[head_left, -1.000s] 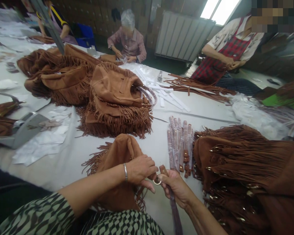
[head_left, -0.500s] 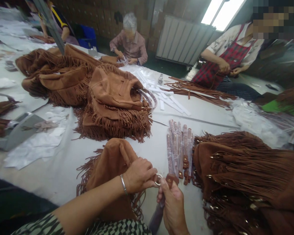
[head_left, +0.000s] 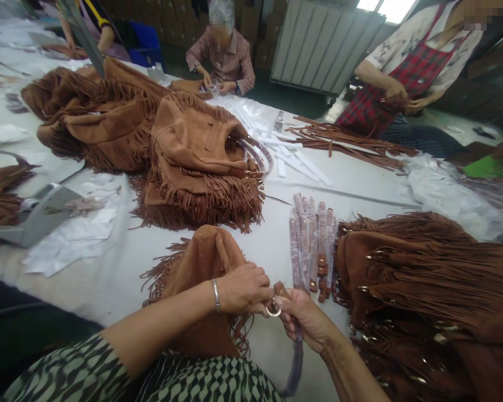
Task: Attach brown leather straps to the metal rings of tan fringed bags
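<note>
A brown fringed suede bag (head_left: 205,262) lies in front of me, partly under my left forearm. My left hand (head_left: 245,287), with a silver bangle at its wrist, is closed at a metal ring (head_left: 273,311) beside the bag. My right hand (head_left: 308,317) pinches the brown leather end (head_left: 280,289) of a bag strap at that same ring. The plastic-wrapped length of the strap (head_left: 295,360) hangs below my right hand. Whether the leather end passes through the ring is hard to make out behind my fingers.
Several wrapped straps (head_left: 312,240) lie just beyond my right hand. Fringed bags are piled at right (head_left: 411,279) and farther back at left (head_left: 201,151). Loose brown strips (head_left: 352,142) and white strips (head_left: 302,164) lie across the table. Co-workers sit or stand around it.
The leather strap end has turned upward and moved left over the ring as my right hand rotated. The ring sits slightly lower against the fingers. The view has shifted a little.
</note>
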`<action>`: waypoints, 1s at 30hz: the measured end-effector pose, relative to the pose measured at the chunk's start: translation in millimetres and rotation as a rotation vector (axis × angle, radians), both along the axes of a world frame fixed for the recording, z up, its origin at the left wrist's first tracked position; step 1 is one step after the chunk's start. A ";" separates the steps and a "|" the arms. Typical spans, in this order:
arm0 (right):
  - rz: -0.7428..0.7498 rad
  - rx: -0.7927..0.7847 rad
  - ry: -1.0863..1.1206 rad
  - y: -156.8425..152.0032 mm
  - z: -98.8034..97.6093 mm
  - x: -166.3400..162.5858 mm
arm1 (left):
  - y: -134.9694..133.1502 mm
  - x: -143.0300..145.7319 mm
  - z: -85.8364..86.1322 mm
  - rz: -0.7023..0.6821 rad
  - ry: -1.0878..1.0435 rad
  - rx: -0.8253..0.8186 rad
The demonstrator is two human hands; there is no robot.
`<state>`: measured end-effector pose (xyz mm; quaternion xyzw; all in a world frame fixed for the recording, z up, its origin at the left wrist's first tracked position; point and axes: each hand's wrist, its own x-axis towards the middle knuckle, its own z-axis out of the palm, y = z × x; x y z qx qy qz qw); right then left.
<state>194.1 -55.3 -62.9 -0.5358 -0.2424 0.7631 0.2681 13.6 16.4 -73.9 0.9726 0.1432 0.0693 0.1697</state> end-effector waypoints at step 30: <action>0.472 0.155 -0.106 -21.5 20.4 26.3 | -20.3 -2.1 -3.1 0.106 -0.076 -0.050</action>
